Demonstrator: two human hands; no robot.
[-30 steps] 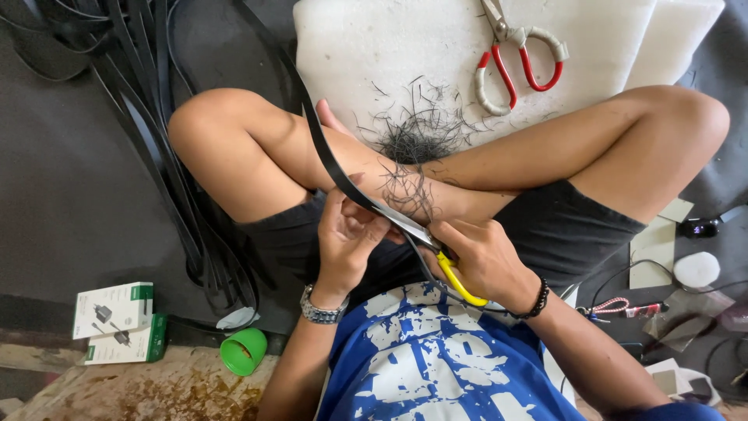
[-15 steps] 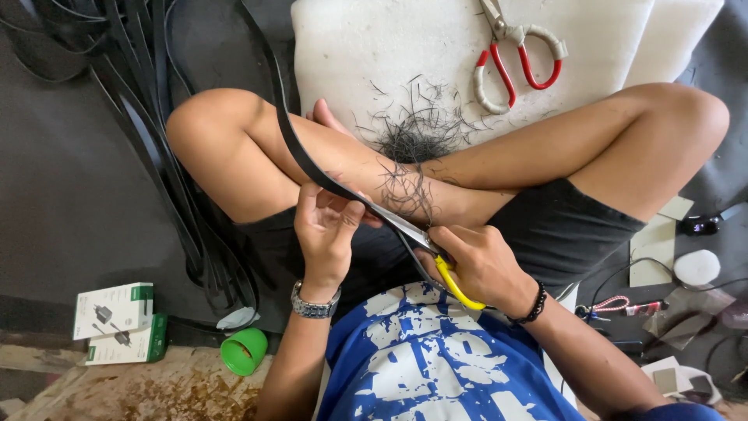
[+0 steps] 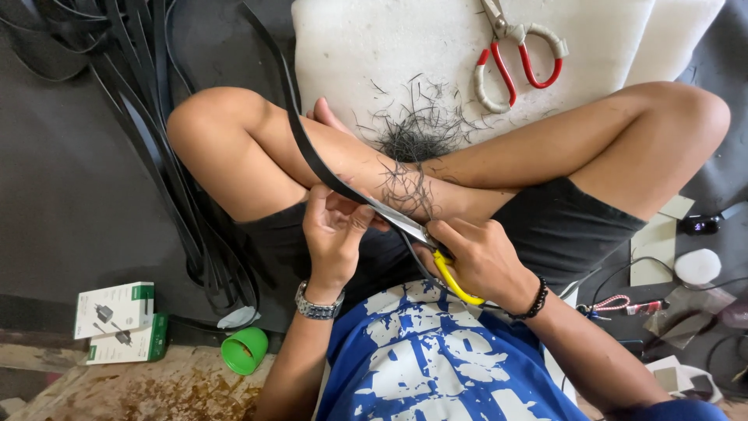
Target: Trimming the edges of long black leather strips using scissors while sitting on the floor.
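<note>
the left hand (image 3: 333, 226) pinches a flat black rubbery strip (image 3: 300, 140) while the right hand (image 3: 479, 257) grips yellow-handled scissors (image 3: 436, 249).

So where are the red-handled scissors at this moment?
In the head view, the red-handled scissors lie at top centre-right on the white foam block, beyond the black trimmings.

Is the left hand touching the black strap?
Touching: the head view shows the left hand fingers pinching the black strap beside the yellow-handled scissors.

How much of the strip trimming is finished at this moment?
Done: a pile of thin black shavings lies on the white foam pad. In hand: the left hand holds a black rubber strip; the right hand works yellow-handled scissors. Left: many black strips on the floor.
</note>
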